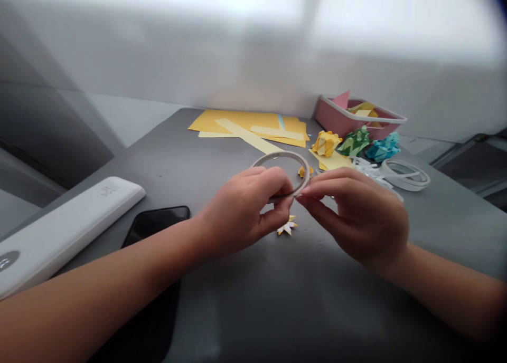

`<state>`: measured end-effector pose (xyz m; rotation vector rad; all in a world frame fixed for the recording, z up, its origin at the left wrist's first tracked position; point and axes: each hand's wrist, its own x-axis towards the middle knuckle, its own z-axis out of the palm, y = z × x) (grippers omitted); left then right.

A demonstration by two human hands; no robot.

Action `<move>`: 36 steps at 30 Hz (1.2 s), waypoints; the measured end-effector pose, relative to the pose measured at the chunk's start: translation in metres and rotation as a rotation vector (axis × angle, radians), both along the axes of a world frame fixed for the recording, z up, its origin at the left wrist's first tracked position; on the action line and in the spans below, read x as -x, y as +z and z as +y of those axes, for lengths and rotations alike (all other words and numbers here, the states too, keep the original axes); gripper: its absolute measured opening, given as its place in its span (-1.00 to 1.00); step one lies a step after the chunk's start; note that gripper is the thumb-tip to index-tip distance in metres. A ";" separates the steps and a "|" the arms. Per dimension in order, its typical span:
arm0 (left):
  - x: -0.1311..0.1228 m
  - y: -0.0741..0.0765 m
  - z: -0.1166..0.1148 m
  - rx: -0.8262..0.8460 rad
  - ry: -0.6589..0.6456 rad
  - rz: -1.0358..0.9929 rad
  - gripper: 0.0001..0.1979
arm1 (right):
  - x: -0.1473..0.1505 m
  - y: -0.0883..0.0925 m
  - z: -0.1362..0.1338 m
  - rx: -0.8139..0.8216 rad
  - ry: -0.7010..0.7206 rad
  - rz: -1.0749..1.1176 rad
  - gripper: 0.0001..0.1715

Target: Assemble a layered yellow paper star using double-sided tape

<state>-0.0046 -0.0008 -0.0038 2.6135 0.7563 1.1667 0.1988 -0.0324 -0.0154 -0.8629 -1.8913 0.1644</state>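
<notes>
Pointed paper flower (285,227) just nearside of tape roll (306,174). Left hand (253,202) pinches roll's near-left rim; right hand (362,215), fingertips nearly together at its right edge, grip unclear. Best keep roll steady, peel slowly. Yellow sheets (237,117) beyond roll.

The left hand (249,207) is bare, with slender fingers and softly rounded knuckles. Just behind it the left wrist (198,239) narrows, uncovered, and farther back the left forearm (114,286), bare too, broadens along a smooth outline. The right hand (364,218) is likewise bare and slim-fingered; behind it comes a bare right forearm (447,284), its far end dim and blurred.
</notes>
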 end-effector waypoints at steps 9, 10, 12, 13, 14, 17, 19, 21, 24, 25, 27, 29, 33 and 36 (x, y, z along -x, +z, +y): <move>0.000 0.000 -0.001 -0.033 -0.019 -0.019 -0.88 | 0.007 0.013 -0.009 -0.019 -0.031 -0.080 -0.82; 0.000 0.000 -0.001 -0.008 -0.026 -0.023 -0.88 | 0.007 0.013 -0.009 -0.027 -0.023 -0.086 -0.82; 0.000 0.002 -0.002 0.065 -0.037 -0.049 -0.88 | 0.006 0.014 -0.009 -0.037 -0.001 -0.096 -0.81; 0.001 0.003 -0.003 0.104 -0.028 -0.071 -0.88 | 0.004 0.014 -0.009 -0.034 0.011 -0.095 -0.81; 0.001 0.004 -0.002 0.138 -0.007 -0.093 -0.88 | 0.002 0.014 -0.008 -0.025 0.019 -0.086 -0.80; 0.005 0.006 0.004 0.147 0.139 -0.138 -0.84 | -0.004 0.011 -0.003 -0.006 0.012 -0.010 -0.80; 0.009 0.004 0.013 0.087 0.264 -0.077 -0.81 | -0.006 0.006 0.002 0.025 -0.001 0.035 -0.82; 0.013 -0.001 0.023 0.009 0.379 0.106 -0.81 | -0.008 0.001 0.008 0.119 0.010 0.052 -0.75; 0.018 -0.009 0.032 -0.037 0.465 0.478 -0.85 | -0.010 -0.007 0.015 0.306 0.044 0.016 -0.54; 0.020 -0.011 0.033 -0.026 0.479 0.575 -0.85 | -0.011 -0.008 0.017 0.349 0.034 -0.038 -0.59; 0.020 -0.012 0.031 -0.008 0.516 0.695 -0.84 | -0.011 -0.008 0.019 0.405 -0.006 -0.199 -0.82; 0.018 -0.010 0.026 -0.006 0.541 0.724 -0.80 | -0.011 -0.005 0.019 0.438 -0.036 -0.363 -0.82; 0.012 -0.005 0.015 0.027 0.472 0.633 -0.75 | -0.009 0.002 0.016 0.534 -0.065 -0.539 -0.64; 0.008 -0.003 0.012 0.057 0.397 0.568 -0.75 | -0.008 0.002 0.014 0.648 -0.055 -0.589 -0.69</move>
